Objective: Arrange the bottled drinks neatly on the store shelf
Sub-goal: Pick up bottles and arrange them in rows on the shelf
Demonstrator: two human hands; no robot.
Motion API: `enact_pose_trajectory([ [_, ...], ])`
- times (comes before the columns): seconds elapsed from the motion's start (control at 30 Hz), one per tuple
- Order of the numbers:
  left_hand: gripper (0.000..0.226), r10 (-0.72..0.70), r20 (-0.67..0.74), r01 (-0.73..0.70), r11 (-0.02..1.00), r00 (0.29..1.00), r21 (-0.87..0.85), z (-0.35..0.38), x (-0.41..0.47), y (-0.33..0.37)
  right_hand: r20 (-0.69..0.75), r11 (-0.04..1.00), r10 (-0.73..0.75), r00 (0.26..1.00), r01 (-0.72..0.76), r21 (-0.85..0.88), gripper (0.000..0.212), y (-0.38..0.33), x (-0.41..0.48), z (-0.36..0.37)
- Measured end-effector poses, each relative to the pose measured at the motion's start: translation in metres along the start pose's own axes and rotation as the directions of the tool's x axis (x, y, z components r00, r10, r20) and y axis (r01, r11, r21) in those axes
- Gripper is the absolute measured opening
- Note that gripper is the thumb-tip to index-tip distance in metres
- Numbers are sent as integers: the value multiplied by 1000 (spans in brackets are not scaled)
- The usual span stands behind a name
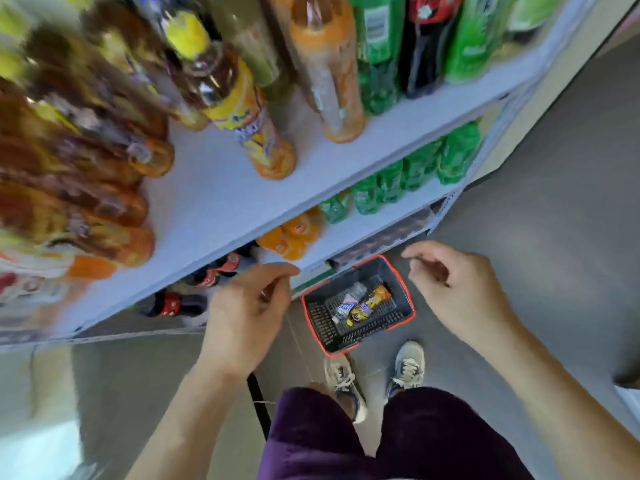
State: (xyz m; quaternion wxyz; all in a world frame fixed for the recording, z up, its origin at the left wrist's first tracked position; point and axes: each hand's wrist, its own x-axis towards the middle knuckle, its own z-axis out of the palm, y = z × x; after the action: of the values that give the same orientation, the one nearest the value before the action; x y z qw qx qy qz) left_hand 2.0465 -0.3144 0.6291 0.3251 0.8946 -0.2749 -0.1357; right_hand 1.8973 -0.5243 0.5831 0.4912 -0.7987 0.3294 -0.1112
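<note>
No word, brand or number can be read anywhere; motion blur smears every label. The orange drink bottle (254, 133) at the front of the upper shelf wears a yellow label with purple-blue lettering, too blurred to make out. The green bottle (377, 53) beside it carries a pale panel of fine print, illegible. The dark bottle (427, 46) has a red label with a white mark, unreadable. In the basket (403, 308), a clear bottle (349, 304) shows a blue-and-white label and an orange bottle (370, 304) a yellow one, both too small to read. A green-and-white tag (313, 277) on the lower shelf's edge is also illegible.
</note>
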Motion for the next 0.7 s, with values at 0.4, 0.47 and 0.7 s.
enact_pose_trajectory([
  [0.4, 20, 190, -328, -73, 938, 926, 339, -175, 26, 14, 239, 963, -253, 937, 220, 156, 21, -173, 25, 88],
  [0.47, 23, 200, -306, -49, 897, 931, 438, -185, 47, 7, 257, 967, -236, 937, 200, 159, 26, -186, 31, 108],
  [0.7, 54, 171, -125, -7, 614, 977, 790, -226, 155, -19, 299, 970, -228, 927, 192, 147, 58, -217, 58, 151],
])
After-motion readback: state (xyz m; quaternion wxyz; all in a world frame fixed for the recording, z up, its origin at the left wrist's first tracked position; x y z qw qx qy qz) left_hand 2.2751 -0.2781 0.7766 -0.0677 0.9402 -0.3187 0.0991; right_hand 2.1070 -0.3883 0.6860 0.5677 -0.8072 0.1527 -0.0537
